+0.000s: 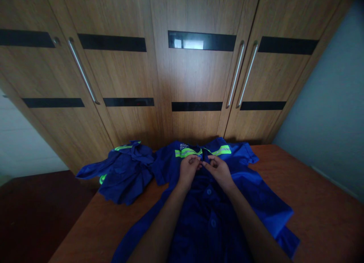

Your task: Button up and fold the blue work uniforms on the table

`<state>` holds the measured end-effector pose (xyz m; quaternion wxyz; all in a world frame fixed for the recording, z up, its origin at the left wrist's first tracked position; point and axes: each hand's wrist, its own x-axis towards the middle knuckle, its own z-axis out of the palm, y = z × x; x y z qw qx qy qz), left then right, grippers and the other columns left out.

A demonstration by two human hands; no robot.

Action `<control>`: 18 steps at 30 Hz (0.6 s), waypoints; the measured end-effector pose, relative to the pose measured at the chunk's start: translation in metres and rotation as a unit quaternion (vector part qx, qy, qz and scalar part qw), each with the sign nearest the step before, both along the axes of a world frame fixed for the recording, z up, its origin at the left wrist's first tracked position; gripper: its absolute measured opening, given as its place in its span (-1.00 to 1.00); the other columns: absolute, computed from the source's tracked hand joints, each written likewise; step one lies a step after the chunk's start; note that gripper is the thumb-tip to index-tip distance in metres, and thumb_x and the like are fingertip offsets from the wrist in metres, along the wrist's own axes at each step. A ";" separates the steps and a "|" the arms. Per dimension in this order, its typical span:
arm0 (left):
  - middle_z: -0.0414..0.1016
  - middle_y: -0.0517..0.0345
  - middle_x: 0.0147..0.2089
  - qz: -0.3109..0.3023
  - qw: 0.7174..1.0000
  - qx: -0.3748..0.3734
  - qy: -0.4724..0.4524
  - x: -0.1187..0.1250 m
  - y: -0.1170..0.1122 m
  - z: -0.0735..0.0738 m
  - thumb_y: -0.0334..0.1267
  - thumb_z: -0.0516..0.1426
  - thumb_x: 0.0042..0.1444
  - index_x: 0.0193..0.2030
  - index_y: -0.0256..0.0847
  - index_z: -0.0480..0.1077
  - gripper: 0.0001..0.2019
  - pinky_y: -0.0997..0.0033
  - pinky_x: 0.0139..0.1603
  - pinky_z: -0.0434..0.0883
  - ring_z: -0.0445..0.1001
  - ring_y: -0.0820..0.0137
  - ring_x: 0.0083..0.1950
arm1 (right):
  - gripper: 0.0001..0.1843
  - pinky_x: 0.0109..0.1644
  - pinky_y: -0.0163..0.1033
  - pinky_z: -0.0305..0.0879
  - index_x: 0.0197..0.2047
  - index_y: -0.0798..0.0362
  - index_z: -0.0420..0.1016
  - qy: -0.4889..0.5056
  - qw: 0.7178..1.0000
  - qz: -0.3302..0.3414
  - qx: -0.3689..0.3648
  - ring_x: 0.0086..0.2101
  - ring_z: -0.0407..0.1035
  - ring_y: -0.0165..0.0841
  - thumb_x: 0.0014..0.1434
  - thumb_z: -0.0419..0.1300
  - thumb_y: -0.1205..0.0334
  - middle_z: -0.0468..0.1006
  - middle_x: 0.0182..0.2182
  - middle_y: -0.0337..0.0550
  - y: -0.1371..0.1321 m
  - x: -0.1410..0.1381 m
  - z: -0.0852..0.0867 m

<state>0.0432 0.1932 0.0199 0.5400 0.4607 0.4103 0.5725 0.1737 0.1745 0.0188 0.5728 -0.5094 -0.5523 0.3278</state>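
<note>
A blue work coat (256, 187) with short sleeves and lime-and-silver reflective strips lies spread on the table, its collar end toward the wardrobe. My left hand (189, 171) is closed in a pinch on the coat's front opening at chest height, just below the strip. Opposite it, my right hand (220, 172) has its thumb and fingers curled on the other front edge, close to the left fingertips. A small button seems to show between the hands, partly hidden by the fingers. Further down the front are a button (209, 192) and a larger-looking button (213, 222).
A crumpled blue garment (127, 175) with lime strips lies left of the coat, one part hanging over the edge. Both rest on a reddish-brown wooden table (307, 202). Behind it stands a wooden wardrobe (196, 77) with long metal handles. A pale wall (327, 115) is at the right.
</note>
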 end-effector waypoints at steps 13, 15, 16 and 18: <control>0.52 0.10 -0.45 -0.070 0.970 -0.144 -0.182 0.000 -0.006 -0.001 -0.33 0.29 -0.11 -0.38 -0.32 0.46 -0.85 0.65 -0.50 0.31 0.42 0.57 -0.50 | -0.63 -0.57 -0.36 0.03 -0.41 0.09 0.45 -0.034 0.999 -0.012 0.021 -0.63 0.08 -0.48 -0.05 0.22 -0.08 0.22 -0.70 -0.38 0.006 0.001 -0.012; 0.52 0.08 -0.43 -0.073 0.964 -0.156 -0.202 0.001 -0.007 -0.001 -0.36 0.28 -0.08 -0.38 -0.33 0.46 -0.88 0.67 -0.52 0.32 0.43 0.58 -0.50 | -0.65 -0.57 -0.36 0.02 -0.41 0.09 0.44 -0.030 0.999 -0.007 0.016 -0.63 0.06 -0.49 -0.05 0.23 -0.06 0.22 -0.69 -0.38 0.006 0.001 -0.013; 0.52 0.07 -0.43 -0.074 0.961 -0.161 -0.210 0.001 -0.007 -0.001 -0.38 0.28 -0.07 -0.38 -0.33 0.46 -0.89 0.68 -0.52 0.33 0.43 0.58 -0.50 | -0.66 -0.57 -0.36 0.01 -0.41 0.09 0.44 -0.029 0.999 -0.005 0.012 -0.63 0.06 -0.49 -0.05 0.23 -0.05 0.22 -0.69 -0.38 0.006 0.001 -0.013; 0.52 0.07 -0.43 -0.077 0.956 -0.169 -0.226 0.001 -0.007 -0.001 -0.43 0.26 -0.05 -0.37 -0.34 0.46 -0.93 0.70 -0.53 0.33 0.43 0.59 -0.50 | -0.67 -0.56 -0.36 0.02 -0.40 0.10 0.44 -0.027 1.000 -0.001 0.007 -0.62 0.07 -0.49 -0.05 0.24 -0.03 0.22 -0.68 -0.38 0.007 0.002 -0.014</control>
